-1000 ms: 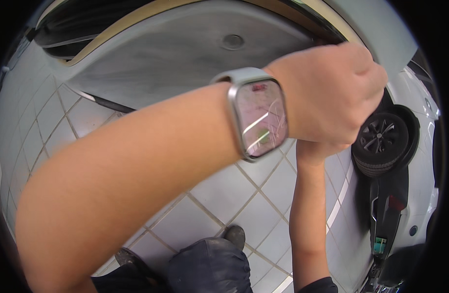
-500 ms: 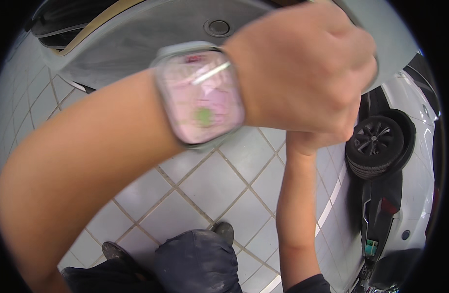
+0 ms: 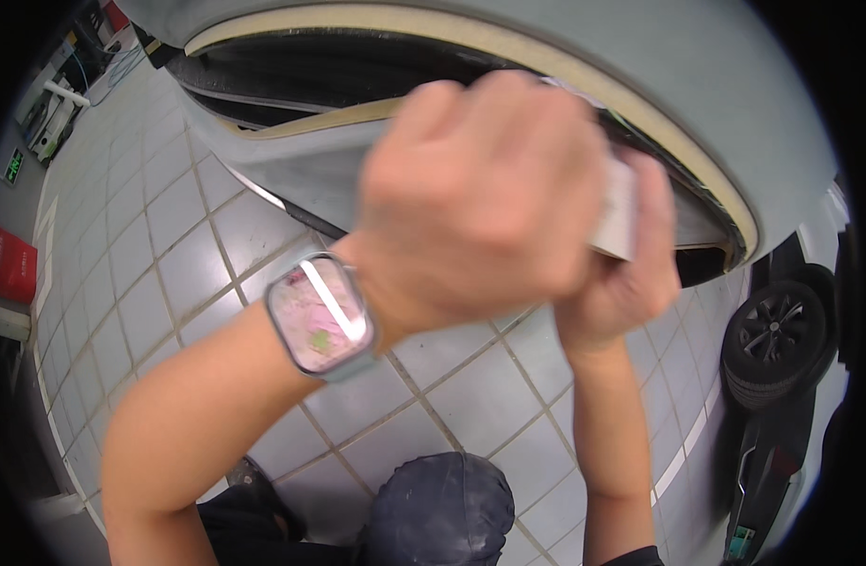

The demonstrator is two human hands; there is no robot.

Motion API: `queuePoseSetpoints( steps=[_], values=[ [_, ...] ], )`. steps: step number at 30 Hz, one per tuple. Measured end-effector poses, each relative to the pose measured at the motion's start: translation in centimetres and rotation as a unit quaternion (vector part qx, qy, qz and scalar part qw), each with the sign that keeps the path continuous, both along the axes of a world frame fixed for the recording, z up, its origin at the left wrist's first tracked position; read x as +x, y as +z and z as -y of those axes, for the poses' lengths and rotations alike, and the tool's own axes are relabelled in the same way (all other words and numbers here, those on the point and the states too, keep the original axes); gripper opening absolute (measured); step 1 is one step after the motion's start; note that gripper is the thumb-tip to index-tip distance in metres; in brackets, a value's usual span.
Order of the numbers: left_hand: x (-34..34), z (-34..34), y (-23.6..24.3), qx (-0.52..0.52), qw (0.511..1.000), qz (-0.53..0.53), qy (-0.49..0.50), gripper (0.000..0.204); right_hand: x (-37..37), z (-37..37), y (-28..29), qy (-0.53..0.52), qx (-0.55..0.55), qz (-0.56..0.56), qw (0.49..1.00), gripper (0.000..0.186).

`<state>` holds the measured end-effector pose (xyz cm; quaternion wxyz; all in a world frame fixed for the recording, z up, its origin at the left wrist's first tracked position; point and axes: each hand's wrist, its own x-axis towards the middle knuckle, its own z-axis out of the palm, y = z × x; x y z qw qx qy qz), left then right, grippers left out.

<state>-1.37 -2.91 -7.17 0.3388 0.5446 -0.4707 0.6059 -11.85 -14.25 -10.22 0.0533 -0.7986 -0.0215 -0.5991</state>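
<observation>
My left hand [image 3: 480, 198] is closed and blurred in front of the grey car body panel [image 3: 716, 75]; what its fingers hold is hidden. A watch [image 3: 318, 316] with a pale band is on that wrist. My right hand [image 3: 631, 292] is behind it, fingers wrapped round a whitish flat block [image 3: 614, 217], partly covered by the left hand. Both hands are at the panel's long dark recess [image 3: 291, 66], which has cream edging [image 3: 697, 146] along it.
A wheel [image 3: 775, 325] beside a white vehicle stands at the right. A red object [image 3: 8, 259], equipment and a thin hose [image 3: 112, 80] are at the far left. My knee [image 3: 437, 509] is low over the tiled floor [image 3: 169, 198].
The view has shifted, showing more of the left side and the recess. My left hand has moved leftward and turned, and the whitish block in my right hand now shows.
</observation>
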Motion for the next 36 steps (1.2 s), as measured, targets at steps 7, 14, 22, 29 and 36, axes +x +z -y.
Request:
queuePoseSetpoints(
  steps=[7,14,22,29,36],
  values=[
    [0.0,0.0,-0.6,0.081,0.995,-0.028,-0.044,0.031,-1.0,0.6,0.6,-0.075,0.019,-0.005,0.997,0.035],
    [3.8,-5.6,-4.8,0.099,0.979,-0.178,-0.026,0.03,3.4,-4.1,1.0,-0.101,-0.121,-0.098,0.983,0.06],
    [10.9,-12.3,-7.9,0.073,0.977,-0.192,-0.061,0.027,8.4,-11.6,-0.9,-0.161,-0.106,-0.309,0.931,0.065],
    [3.8,-4.4,-4.2,0.11,0.965,-0.177,-0.158,0.019,1.4,-5.6,5.4,-0.179,-0.106,-0.21,0.955,0.051],
    [12.9,-14.2,-9.4,0.146,0.946,-0.246,-0.156,0.032,9.5,-13.1,-0.2,-0.181,-0.134,-0.316,0.921,0.059]
  ],
)
